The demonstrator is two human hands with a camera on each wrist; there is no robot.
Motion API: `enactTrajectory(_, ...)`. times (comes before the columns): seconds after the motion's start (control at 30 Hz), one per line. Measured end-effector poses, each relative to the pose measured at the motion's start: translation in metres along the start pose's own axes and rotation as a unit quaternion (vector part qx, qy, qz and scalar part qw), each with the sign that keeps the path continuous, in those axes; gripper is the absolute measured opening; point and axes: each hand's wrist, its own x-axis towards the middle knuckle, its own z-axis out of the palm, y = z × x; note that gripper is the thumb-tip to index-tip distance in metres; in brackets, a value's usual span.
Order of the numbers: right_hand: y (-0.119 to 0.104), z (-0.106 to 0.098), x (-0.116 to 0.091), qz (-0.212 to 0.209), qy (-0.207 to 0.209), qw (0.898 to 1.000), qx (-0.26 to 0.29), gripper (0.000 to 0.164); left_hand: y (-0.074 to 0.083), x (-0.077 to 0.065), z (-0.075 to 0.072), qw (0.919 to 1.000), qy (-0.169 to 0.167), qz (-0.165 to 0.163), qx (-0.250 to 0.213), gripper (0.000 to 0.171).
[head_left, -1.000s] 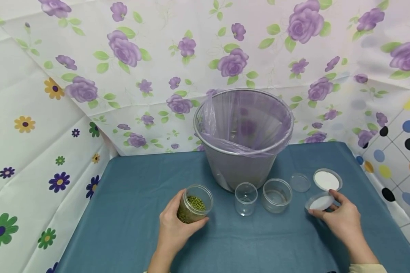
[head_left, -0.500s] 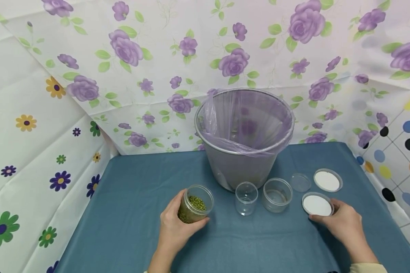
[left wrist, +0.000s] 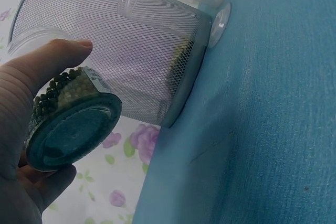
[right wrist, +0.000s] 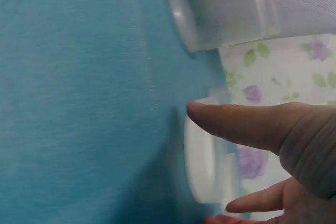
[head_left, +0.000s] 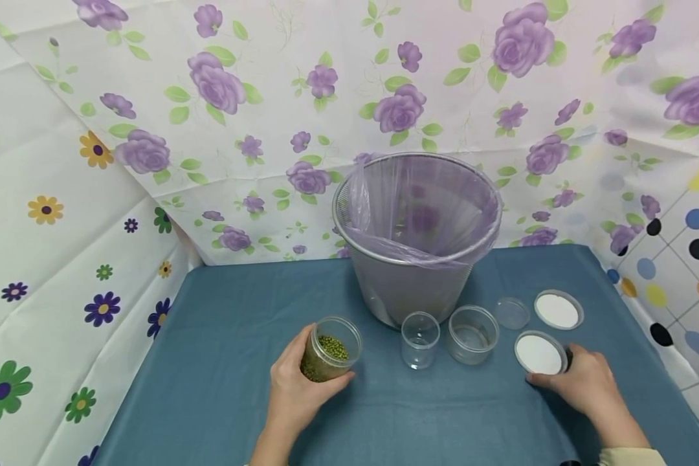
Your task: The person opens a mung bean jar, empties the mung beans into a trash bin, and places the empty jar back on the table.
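My left hand [head_left: 296, 386] grips a clear jar of green mung beans [head_left: 332, 349], its lidless mouth tilted to the right. In the left wrist view the jar's base [left wrist: 76, 132] is raised off the table, with thumb and fingers around its side. My right hand [head_left: 585, 378] is at the edge of a white-centred round lid [head_left: 538, 353] lying flat on the table. In the right wrist view the thumb [right wrist: 236, 121] stretches over the lid [right wrist: 200, 166], and the fingers extend at its far edge. A second white lid [head_left: 556, 309] lies behind it.
A mesh bin [head_left: 410, 291] with a purple liner stands at the back. Before it are a narrow clear cup [head_left: 419, 353] and a wider clear jar [head_left: 472, 343]. Beside them lies a small clear lid [head_left: 511, 313]. Flowered sheets [head_left: 256, 97] hang around the blue-covered table [head_left: 239, 310].
The white-centred lid, tilted up in my right hand a second ago, has come down flat on the table. My right fingers have loosened from it. The left hand and jar stay nearly still.
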Motion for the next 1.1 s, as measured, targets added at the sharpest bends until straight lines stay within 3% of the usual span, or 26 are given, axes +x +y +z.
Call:
enactTrajectory(0.13, -0.013, -0.02, -0.003, 0.002, -0.032, 0.999, -0.018, 0.134, 0.001, -0.001, -0.001, 1.0, -0.001, 0.002, 0.0, 0.091)
enactTrajectory(0.2, -0.023, -0.035, -0.005, -0.015, -0.015, 1.0, -0.021, 0.133, 0.001, 0.0, -0.002, 1.0, 0.0, 0.004, 0.002, 0.091)
enactTrajectory(0.3, -0.044, -0.058, -0.007, -0.059, 0.042, 0.997, -0.012, 0.122, 0.001, 0.001, -0.004, 1.0, 0.003, 0.008, 0.003, 0.092)
enactTrajectory(0.43, -0.078, -0.09, -0.008, -0.118, 0.124, 0.985, 0.004, 0.102, 0.001, 0.003, -0.006, 0.9997, 0.008, 0.021, 0.008, 0.093)
enactTrajectory(0.7, -0.144, -0.14, -0.011, -0.198, 0.215, 0.955, 0.041, 0.073, 0.006, 0.011, -0.016, 0.9982, 0.018, 0.051, 0.025, 0.094)
enactTrajectory(0.9, -0.178, -0.158, -0.001, -0.227, 0.21, 0.949, 0.064, 0.064, 0.015, 0.022, -0.026, 0.9965, 0.031, 0.07, 0.032, 0.093)
enactTrajectory(1.1, -0.195, -0.166, 0.013, -0.226, 0.177, 0.957, 0.05, 0.061, 0.026, 0.036, -0.037, 0.9945, 0.049, 0.086, 0.035, 0.092)
